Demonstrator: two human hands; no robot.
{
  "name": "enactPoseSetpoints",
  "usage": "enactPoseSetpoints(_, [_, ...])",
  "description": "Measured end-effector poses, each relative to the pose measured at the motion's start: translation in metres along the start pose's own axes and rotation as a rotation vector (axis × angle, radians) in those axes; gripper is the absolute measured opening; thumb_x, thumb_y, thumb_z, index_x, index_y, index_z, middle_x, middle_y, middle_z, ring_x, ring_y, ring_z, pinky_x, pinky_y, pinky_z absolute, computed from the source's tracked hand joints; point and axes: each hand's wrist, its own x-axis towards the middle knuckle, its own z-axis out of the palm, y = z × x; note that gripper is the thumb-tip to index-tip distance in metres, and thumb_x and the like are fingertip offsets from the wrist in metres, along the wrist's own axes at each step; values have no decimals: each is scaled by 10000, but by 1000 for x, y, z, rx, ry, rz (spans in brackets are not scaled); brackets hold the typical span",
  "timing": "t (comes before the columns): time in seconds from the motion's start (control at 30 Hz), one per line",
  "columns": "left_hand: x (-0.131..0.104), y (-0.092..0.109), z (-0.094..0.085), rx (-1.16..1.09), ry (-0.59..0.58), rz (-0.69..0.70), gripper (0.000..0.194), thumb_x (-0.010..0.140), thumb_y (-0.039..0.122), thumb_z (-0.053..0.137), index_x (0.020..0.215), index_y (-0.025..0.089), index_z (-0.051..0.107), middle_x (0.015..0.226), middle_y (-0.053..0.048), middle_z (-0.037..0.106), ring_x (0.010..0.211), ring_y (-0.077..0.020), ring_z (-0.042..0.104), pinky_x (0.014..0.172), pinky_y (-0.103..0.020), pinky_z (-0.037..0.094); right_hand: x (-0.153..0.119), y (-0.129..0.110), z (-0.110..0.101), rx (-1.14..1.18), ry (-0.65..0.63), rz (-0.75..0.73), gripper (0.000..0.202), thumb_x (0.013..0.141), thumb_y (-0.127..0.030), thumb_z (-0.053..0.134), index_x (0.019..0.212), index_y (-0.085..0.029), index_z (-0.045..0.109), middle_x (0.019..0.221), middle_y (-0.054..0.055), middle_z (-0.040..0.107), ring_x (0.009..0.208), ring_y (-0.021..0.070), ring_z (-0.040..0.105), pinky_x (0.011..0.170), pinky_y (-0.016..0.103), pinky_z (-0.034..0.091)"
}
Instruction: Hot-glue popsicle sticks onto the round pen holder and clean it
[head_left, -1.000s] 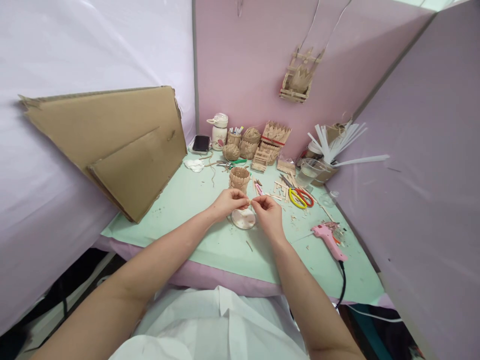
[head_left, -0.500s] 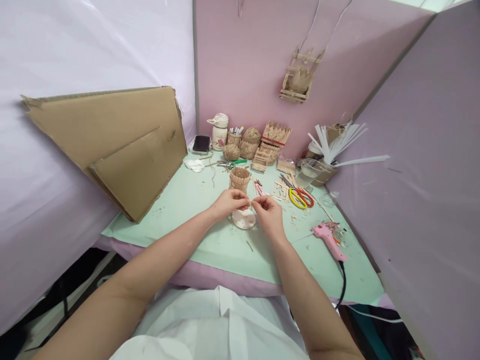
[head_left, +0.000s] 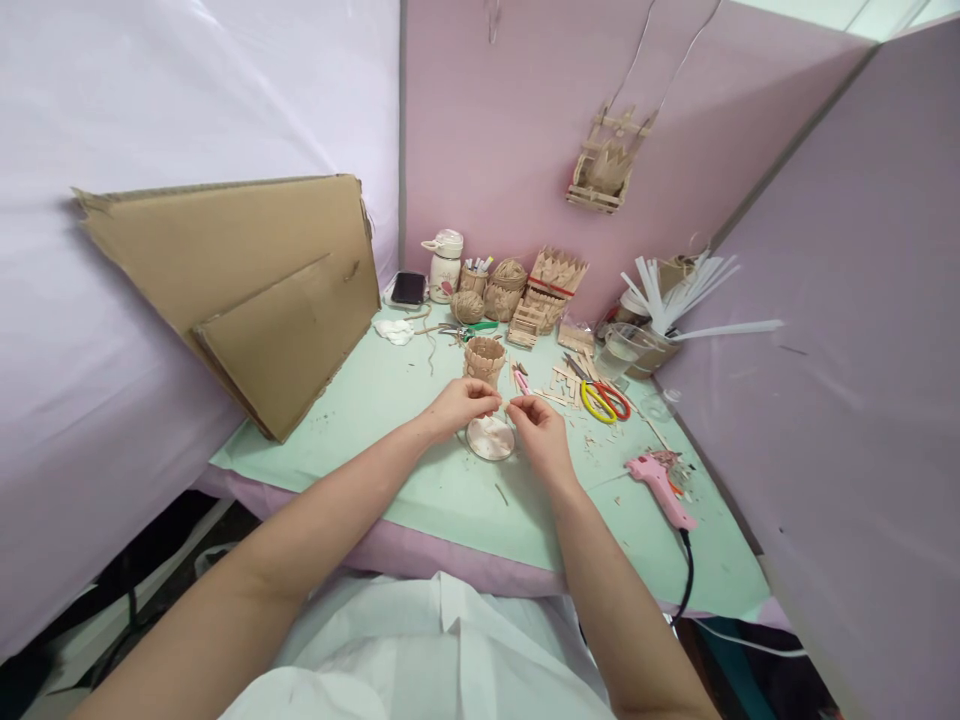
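Note:
My left hand and my right hand face each other over the table, fingertips pinched and a small gap between them. Whatever each pinch holds is too small to make out. Just below the fingers lies a round white dish with something pale in it. Right behind my left hand stands a brown cup-shaped piece with a scalloped rim, its lower part hidden by the fingers.
Scissors with yellow and red handles lie among wood scraps on the right. A pink glue gun rests nearer, its cord running off the edge. Large cardboard sheets lean at left. Twine balls and a white bottle stand at the back.
My fingertips, close together before, have drawn slightly apart, the right hand shifting a little to the right. The view has tilted slightly; objects on the table stay put.

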Motion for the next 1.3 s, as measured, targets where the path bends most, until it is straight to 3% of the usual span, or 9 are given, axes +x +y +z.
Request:
enactPoseSetpoints(0.73, [2,-6,0,108,8,26,162,642,269,632,701,118,624,601,17,560,563,-82,471,519,-202,328,-1,0,-2,-96,-21,65,236,687,-396,625,662,-162,622,611,-5,587,559,122,443,520,245,318])
enactPoseSetpoints(1.3, [1,-5,1,36,-23,-39,90,607,194,640,651,121,611,573,15,570,543,-81,499,508,-199,343,-3,0,-3,-102,-47,24,243,683,-409,624,667,-166,619,620,9,591,575,133,472,555,256,378])
